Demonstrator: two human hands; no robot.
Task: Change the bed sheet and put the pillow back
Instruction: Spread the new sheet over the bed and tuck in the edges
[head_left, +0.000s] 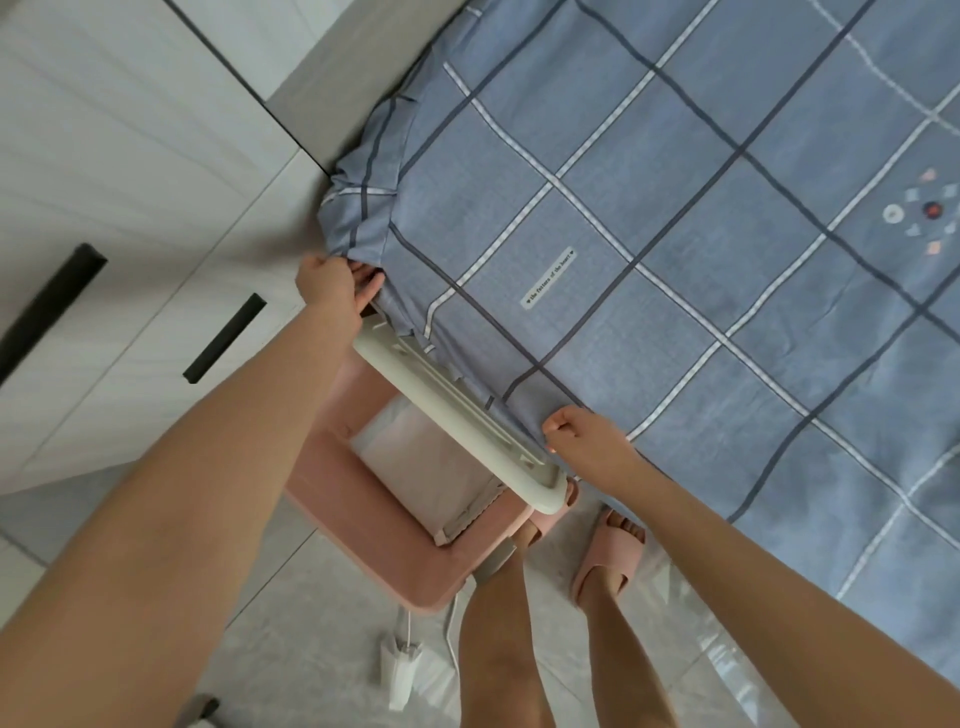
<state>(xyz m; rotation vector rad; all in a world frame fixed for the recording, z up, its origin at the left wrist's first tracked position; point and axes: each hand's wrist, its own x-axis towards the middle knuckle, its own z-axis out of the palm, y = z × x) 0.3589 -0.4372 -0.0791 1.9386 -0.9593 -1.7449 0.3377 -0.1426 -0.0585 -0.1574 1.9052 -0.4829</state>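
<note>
— Where is the bed sheet just now?
— Spread flat over the mattress, blue with a dark and white check; its loose corner is bunched right at the left hand, and the side hem runs from there to the right hand.
— And the fingers?
— The left fingers are curled into the gathered corner, thumb hidden; the right hand is a closed fist on the hem, cloth seemingly pinched inside, though the pinch itself is out of sight.
— What lies between the hands?
— The cream backrest of a pink chair, just below the left fingers and touching the hanging hem; the wardrobe stands beyond the left knuckles.
— How will the cloth handle?
— Light, soft and limp, I'd judge; it folds rather than slides, and it could snag on that backrest; best taken by a gathered handful at the corner, with the second grip on the hem near by, so that a pull draws it evenly.
— The pillow?
— Not in view.
</note>
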